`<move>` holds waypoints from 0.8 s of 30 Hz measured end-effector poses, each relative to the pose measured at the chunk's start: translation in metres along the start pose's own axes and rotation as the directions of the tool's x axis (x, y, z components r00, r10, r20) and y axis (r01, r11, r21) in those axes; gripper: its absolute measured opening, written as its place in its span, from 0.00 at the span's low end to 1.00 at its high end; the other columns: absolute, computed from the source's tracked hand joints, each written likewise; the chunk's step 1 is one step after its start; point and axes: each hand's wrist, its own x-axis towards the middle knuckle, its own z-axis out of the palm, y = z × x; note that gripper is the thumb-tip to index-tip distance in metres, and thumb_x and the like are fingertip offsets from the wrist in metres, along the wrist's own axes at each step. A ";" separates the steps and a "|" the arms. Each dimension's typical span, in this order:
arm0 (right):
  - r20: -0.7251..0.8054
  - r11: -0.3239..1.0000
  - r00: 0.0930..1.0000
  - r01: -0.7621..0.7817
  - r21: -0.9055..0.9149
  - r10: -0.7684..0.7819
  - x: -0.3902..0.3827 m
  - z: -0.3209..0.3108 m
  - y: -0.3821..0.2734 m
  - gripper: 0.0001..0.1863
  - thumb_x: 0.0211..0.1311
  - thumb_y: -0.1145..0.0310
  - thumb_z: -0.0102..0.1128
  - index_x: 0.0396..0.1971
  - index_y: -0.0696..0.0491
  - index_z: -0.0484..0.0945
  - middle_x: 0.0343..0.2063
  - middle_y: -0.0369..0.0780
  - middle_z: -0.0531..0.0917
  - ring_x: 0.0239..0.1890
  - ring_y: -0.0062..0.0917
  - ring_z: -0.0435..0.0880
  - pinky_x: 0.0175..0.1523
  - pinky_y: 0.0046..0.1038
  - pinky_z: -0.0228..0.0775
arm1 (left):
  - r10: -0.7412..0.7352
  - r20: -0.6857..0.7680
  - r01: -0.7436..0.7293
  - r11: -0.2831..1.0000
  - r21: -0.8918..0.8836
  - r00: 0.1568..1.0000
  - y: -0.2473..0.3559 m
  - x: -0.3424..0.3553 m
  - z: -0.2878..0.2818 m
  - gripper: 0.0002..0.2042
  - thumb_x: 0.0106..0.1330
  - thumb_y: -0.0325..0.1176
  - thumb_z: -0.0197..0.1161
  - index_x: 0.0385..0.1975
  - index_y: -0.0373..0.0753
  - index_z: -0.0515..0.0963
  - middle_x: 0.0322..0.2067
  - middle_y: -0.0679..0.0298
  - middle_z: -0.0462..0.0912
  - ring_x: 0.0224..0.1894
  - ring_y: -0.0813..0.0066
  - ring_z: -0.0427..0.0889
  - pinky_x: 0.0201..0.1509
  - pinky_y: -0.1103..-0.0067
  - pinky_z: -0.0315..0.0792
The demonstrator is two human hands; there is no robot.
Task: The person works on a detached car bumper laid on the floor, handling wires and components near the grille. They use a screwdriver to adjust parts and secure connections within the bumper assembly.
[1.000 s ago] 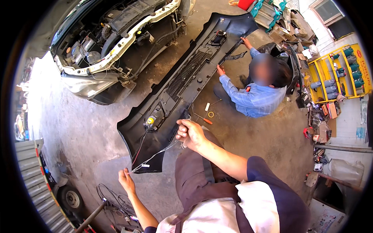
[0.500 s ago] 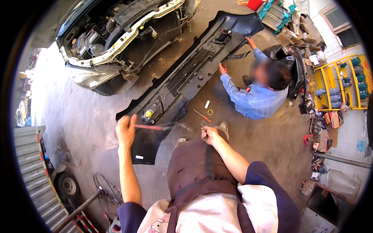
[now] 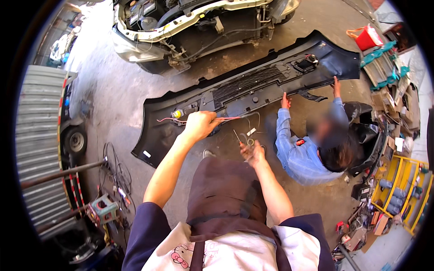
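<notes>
My left hand [image 3: 200, 124] is closed around a bundle of thin red wire [image 3: 228, 119], held above the bumper's near edge. One end curls out to the left, and a thin loop hangs at the right. My right hand [image 3: 253, 153] is lower and to the right, a little blurred, its fingers apart and nothing visible in them. Just beyond it on the floor lie a screwdriver [image 3: 236, 134], partly hidden, a ring of tape [image 3: 250, 142] and a small white piece [image 3: 251, 132]. The long black bumper [image 3: 181, 100] stretches across the floor, inner side up, with a lamp [image 3: 177, 113] near its left end.
At the right a co-worker in a blue shirt [image 3: 298, 153] crouches, both hands on the bumper's edge. A car with its front stripped [image 3: 190, 31] stands beyond. Boxes [image 3: 384, 101], a yellow rack [image 3: 398, 185], cables [image 3: 113, 167] and a corrugated metal panel [image 3: 40, 122] are at the sides.
My left hand has moved right, carrying the wire over the bumper's edge. My right hand's fingers have come apart. The view has turned, with the bumper now lying more crosswise.
</notes>
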 end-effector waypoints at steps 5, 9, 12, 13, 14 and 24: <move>-0.008 0.822 0.919 0.348 -0.450 -0.394 -0.045 0.053 -0.041 0.18 0.69 0.56 0.45 0.44 0.57 0.68 0.30 0.44 0.82 0.25 0.28 0.79 0.36 0.30 0.75 | -0.156 -0.017 0.156 0.988 -0.007 0.988 -0.002 0.008 0.026 0.15 0.60 0.46 0.61 0.25 0.38 0.79 0.22 0.54 0.78 0.29 0.53 0.80 0.32 0.64 0.71; 0.671 -0.173 0.330 0.805 -0.567 -0.664 -0.093 0.133 -0.060 0.20 0.60 0.67 0.57 0.51 0.57 0.69 0.43 0.44 0.78 0.45 0.34 0.76 0.50 0.31 0.68 | -0.137 -0.166 0.130 0.990 -0.058 0.977 -0.002 0.036 0.043 0.15 0.59 0.44 0.62 0.21 0.38 0.75 0.22 0.56 0.78 0.28 0.52 0.79 0.29 0.63 0.71; 0.925 -0.741 0.245 0.554 -0.380 -0.291 -0.084 0.186 -0.086 0.21 0.58 0.61 0.60 0.50 0.55 0.73 0.47 0.44 0.77 0.52 0.37 0.72 0.60 0.39 0.57 | -0.150 -0.280 0.083 0.968 -0.238 0.948 -0.003 0.055 0.040 0.13 0.58 0.41 0.63 0.21 0.38 0.74 0.23 0.57 0.78 0.28 0.53 0.79 0.28 0.64 0.71; 0.893 -0.726 0.413 0.558 -0.403 -0.178 -0.076 0.194 -0.098 0.19 0.59 0.59 0.60 0.46 0.54 0.75 0.42 0.42 0.79 0.49 0.36 0.74 0.60 0.40 0.56 | -0.146 -0.333 0.057 0.963 -0.263 0.932 -0.009 0.058 0.040 0.11 0.57 0.39 0.63 0.22 0.38 0.74 0.23 0.57 0.78 0.28 0.53 0.79 0.28 0.64 0.71; 0.826 -0.715 0.560 0.554 -0.427 -0.059 -0.069 0.202 -0.111 0.17 0.59 0.58 0.59 0.43 0.53 0.77 0.37 0.41 0.80 0.47 0.34 0.76 0.59 0.41 0.55 | -0.103 -0.353 0.002 0.961 -0.275 0.930 -0.020 0.060 0.040 0.09 0.57 0.37 0.64 0.26 0.38 0.75 0.24 0.58 0.78 0.28 0.54 0.79 0.29 0.64 0.71; 0.634 -0.809 0.772 0.343 -0.477 -0.047 -0.089 0.296 -0.221 0.08 0.53 0.71 0.63 0.30 0.60 0.81 0.22 0.43 0.77 0.28 0.32 0.76 0.35 0.29 0.66 | -0.319 -0.120 0.298 0.940 -0.165 0.940 -0.190 0.018 0.069 0.07 0.60 0.37 0.60 0.31 0.40 0.77 0.30 0.61 0.80 0.40 0.64 0.78 0.50 0.70 0.64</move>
